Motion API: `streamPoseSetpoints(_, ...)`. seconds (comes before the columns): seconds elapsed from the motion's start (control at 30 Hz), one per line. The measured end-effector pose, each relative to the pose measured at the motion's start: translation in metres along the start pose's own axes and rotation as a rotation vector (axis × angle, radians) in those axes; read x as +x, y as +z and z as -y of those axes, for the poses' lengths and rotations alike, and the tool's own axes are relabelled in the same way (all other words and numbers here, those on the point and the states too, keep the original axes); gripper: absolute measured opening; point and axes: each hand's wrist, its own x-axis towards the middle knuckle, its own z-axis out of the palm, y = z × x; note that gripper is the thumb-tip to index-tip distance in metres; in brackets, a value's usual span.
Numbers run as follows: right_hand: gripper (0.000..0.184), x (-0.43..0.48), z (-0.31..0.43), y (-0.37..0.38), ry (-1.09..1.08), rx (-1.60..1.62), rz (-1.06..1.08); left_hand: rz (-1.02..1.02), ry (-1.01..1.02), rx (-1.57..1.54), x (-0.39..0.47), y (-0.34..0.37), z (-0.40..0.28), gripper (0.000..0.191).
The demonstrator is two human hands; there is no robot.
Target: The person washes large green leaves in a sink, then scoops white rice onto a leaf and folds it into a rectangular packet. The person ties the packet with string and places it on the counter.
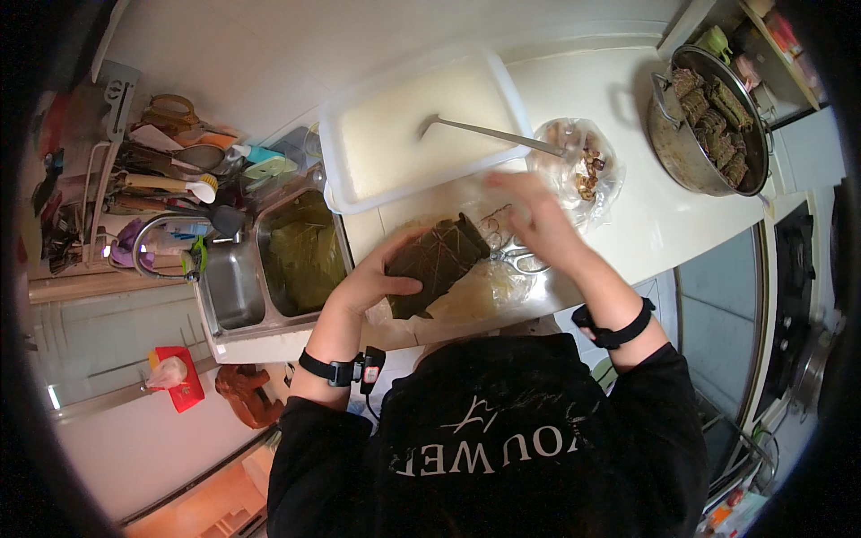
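My left hand [377, 276] grips a dark green leaf folded into a parcel [440, 262], thumb on the near face. My right hand [538, 215] hovers to the right of it, slightly blurred, fingers apart and nothing seen in them. Metal scissors [525, 260] lie under and beside my right hand, on a crumpled clear plastic sheet [501, 292]. Thin reddish strands [496, 220] show by the parcel's right end. Beyond my right hand sits a clear plastic bag [609, 171] with brown chunks [590, 176] in it. What the folded leaf contains is hidden.
A white plastic tub [325, 151] of pale grains, probably rice, holds a metal ladle [498, 134]. Leaves soak in the steel sink [343, 232] at left. A large metal pot [662, 144] of tied leaf parcels stands far right. Utensils crowd the rack [97, 202].
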Motion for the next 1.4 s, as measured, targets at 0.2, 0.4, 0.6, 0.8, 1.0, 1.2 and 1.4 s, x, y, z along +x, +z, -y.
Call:
streamPoseSetpoints(0.2,0.04,-0.01,0.003,0.037,0.372,0.676,0.334,0.005,0.083,-0.399,0.014,0.024,0.014,0.083)
streamPoseSetpoints(0.4,0.022,-0.004,-0.016,0.029,-0.108,0.314,0.131,0.034,0.19,-0.37,0.023,0.062,0.015,0.085)
streamPoseSetpoints(0.6,0.014,-0.011,-0.014,0.017,0.202,0.201,0.22,-0.154,0.238,-0.366,0.03,0.068,-0.001,0.078)
streamPoseSetpoints(0.8,0.018,-0.023,-0.005,0.004,0.509,0.736,0.299,-0.316,0.264,0.019,0.034,0.076,0.007,0.083)
streamPoseSetpoints(1.0,0.031,-0.015,0.018,0.013,0.594,0.85,0.164,-0.612,0.232,-0.053,0.034,0.079,0.025,0.066)
streamPoseSetpoints(1.2,0.036,-0.014,0.011,0.032,0.68,0.958,-0.001,-0.219,0.182,-0.507,0.022,0.075,0.039,0.054)
streamPoseSetpoints(1.4,0.045,-0.021,-0.001,0.036,0.556,0.696,0.093,-0.254,0.175,-0.525,0.021,0.061,0.04,0.052)
